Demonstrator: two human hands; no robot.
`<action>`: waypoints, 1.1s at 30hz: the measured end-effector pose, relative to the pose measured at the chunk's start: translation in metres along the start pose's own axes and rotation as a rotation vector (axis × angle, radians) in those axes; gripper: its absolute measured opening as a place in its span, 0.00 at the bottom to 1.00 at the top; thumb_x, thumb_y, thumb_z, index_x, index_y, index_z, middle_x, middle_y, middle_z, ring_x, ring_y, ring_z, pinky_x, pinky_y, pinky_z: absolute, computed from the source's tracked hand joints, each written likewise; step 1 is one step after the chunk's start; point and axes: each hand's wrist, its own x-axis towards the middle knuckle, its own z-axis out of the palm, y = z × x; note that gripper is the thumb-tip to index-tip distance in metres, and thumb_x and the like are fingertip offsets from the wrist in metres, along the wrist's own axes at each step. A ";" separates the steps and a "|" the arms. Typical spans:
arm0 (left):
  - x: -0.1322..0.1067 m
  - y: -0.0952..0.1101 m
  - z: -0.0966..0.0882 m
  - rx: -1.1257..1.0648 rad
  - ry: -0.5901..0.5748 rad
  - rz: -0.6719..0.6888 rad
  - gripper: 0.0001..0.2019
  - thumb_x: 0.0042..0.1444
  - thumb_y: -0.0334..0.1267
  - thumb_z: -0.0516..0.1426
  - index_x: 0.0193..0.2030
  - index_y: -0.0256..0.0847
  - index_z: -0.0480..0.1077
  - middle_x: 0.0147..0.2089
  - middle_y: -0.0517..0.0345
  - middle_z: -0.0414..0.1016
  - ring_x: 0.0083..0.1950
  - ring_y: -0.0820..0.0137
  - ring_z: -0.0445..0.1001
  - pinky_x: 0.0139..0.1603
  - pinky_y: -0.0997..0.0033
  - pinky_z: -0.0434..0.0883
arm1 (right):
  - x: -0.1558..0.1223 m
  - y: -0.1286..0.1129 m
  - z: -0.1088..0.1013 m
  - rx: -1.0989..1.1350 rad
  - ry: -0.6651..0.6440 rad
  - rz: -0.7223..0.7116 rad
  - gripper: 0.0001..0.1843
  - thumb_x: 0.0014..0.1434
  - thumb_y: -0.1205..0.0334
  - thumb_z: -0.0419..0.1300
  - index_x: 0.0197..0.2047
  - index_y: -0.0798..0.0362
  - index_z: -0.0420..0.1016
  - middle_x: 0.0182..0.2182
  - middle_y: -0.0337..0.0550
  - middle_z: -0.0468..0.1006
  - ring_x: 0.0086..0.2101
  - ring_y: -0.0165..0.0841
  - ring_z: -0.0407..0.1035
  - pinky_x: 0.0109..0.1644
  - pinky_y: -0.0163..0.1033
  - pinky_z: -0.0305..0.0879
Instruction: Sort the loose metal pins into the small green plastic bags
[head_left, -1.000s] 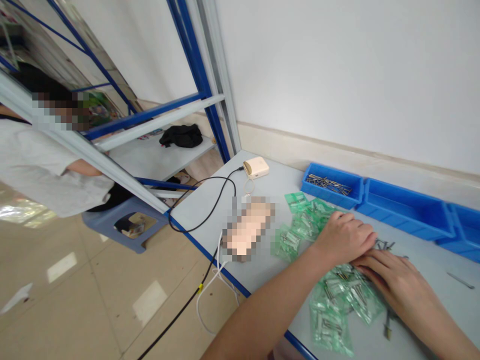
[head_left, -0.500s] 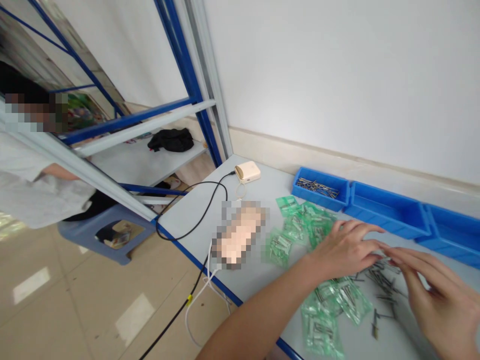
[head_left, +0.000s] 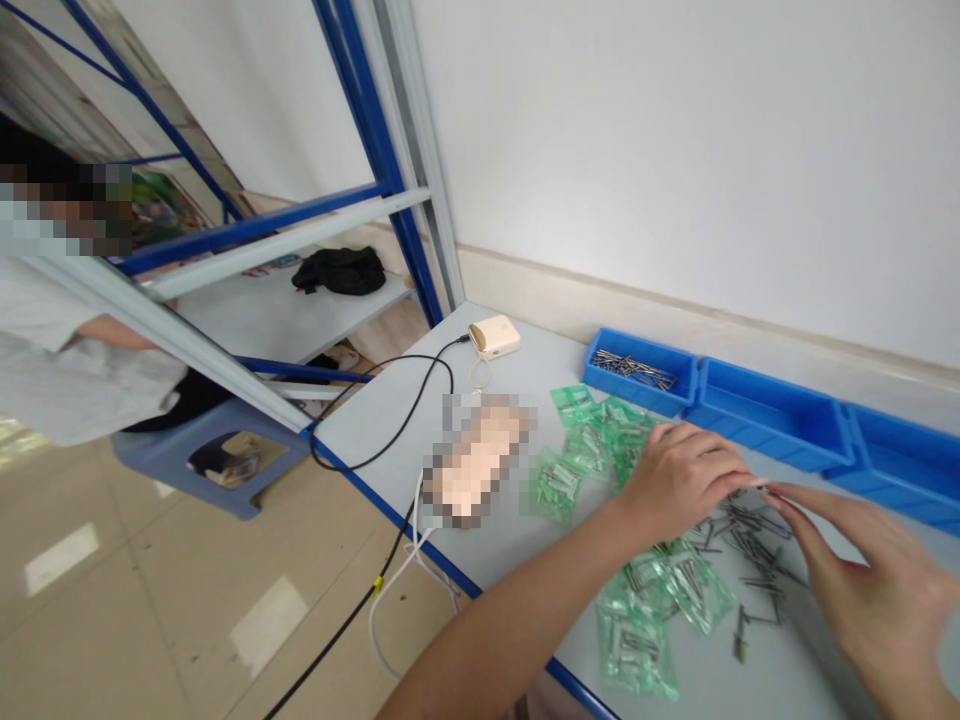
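Note:
My left hand (head_left: 686, 480) is closed over the table, its fingertips pinched together and meeting those of my right hand (head_left: 874, 560). Thumb and forefinger of the right hand are pressed together too. Something small and dark shows where the fingertips meet, too small to name. Below them lies a loose pile of thin metal screws or nails (head_left: 754, 548). Around my left forearm are several small green plastic bags (head_left: 637, 650) with similar metal pieces inside; some are partly hidden behind the hand and arm.
Along the wall stand blue bins; the left bin (head_left: 641, 372) holds metal pins, beside a middle bin (head_left: 772, 415) and a right bin (head_left: 907, 470). A cream power bank (head_left: 495, 337), a blurred-out device (head_left: 480, 465) and cables lie leftward. A person sits on a blue stool (head_left: 225, 455) beyond the frame.
My left hand has shifted slightly left and the fingers of both hands have drawn into a tighter pinch. More of the loose metal pile shows below them. The view has shifted slightly.

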 end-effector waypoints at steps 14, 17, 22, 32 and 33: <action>0.000 -0.003 0.001 0.100 -0.078 0.073 0.18 0.66 0.44 0.48 0.32 0.38 0.72 0.37 0.60 0.78 0.43 0.71 0.70 0.46 0.68 0.59 | -0.002 0.001 0.000 0.180 -0.203 0.330 0.21 0.51 0.39 0.57 0.32 0.47 0.77 0.29 0.40 0.79 0.30 0.38 0.72 0.38 0.42 0.67; 0.000 -0.002 0.001 0.136 -0.100 0.119 0.16 0.66 0.44 0.47 0.38 0.38 0.72 0.40 0.59 0.78 0.45 0.71 0.70 0.48 0.68 0.60 | 0.000 0.003 -0.001 0.154 -0.187 0.421 0.22 0.50 0.38 0.56 0.30 0.48 0.78 0.28 0.41 0.80 0.31 0.40 0.73 0.38 0.43 0.67; -0.001 -0.001 0.000 0.169 -0.122 0.150 0.16 0.67 0.41 0.46 0.40 0.39 0.73 0.38 0.59 0.77 0.45 0.70 0.70 0.49 0.68 0.60 | 0.005 0.004 0.000 0.168 -0.272 0.452 0.23 0.51 0.38 0.54 0.29 0.49 0.77 0.27 0.41 0.80 0.30 0.40 0.74 0.36 0.41 0.68; 0.001 -0.002 0.001 0.114 -0.128 0.085 0.18 0.65 0.47 0.48 0.38 0.38 0.73 0.38 0.58 0.78 0.43 0.71 0.72 0.49 0.70 0.61 | -0.001 0.008 -0.005 0.029 -0.193 0.238 0.25 0.55 0.36 0.51 0.31 0.47 0.77 0.26 0.40 0.80 0.26 0.38 0.74 0.27 0.39 0.66; 0.001 -0.001 0.001 0.104 -0.137 0.078 0.17 0.65 0.46 0.48 0.40 0.38 0.73 0.38 0.58 0.78 0.43 0.71 0.72 0.49 0.70 0.61 | 0.000 0.009 -0.005 0.022 -0.196 0.238 0.26 0.55 0.36 0.50 0.31 0.47 0.77 0.25 0.39 0.80 0.25 0.37 0.73 0.27 0.39 0.66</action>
